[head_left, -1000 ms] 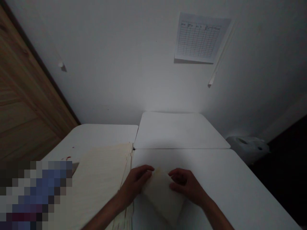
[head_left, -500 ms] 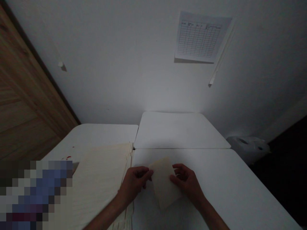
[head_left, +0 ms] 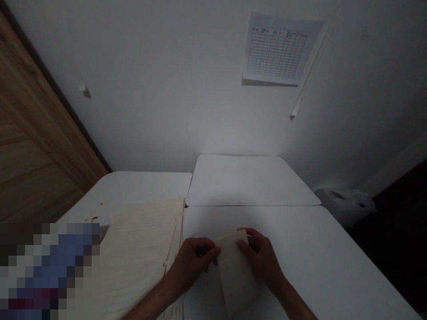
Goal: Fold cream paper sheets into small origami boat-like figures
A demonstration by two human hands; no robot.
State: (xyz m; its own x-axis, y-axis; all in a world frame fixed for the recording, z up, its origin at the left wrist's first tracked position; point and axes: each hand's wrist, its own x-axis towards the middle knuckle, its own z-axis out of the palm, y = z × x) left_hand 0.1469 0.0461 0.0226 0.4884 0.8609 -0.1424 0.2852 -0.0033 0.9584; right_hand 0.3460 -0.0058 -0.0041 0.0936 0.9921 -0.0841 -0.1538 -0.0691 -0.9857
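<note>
Right in front of the person, a folded cream manila folder (head_left: 235,272) is held up between two bare hands, above a smooth white tabletop (head_left: 300,253). Its top end stands between the hands and its lower end slopes towards the person; I can't tell whether that end touches the table. The left hand (head_left: 192,263) is curled, its fingers (head_left: 203,243) wrapped towards the folder's left edge, with the fingertips partly hidden. The right hand (head_left: 259,258) grips the upper right edge, its fingers (head_left: 248,235) bent over the paper.

Just left of the left hand lies a thick stack of cream paper folders (head_left: 140,253), its edges ragged. A pixelated blur (head_left: 50,271) hides the lower left corner.

Beyond are two more white tabletops, one on the left (head_left: 147,186) with a small red mark (head_left: 93,219), another straight ahead (head_left: 247,180). A white rounded object (head_left: 345,205) sits off to the right. Farther on, a ruled paper chart (head_left: 276,49) is fixed to a white wall (head_left: 167,80), beside a wooden door (head_left: 40,133).
</note>
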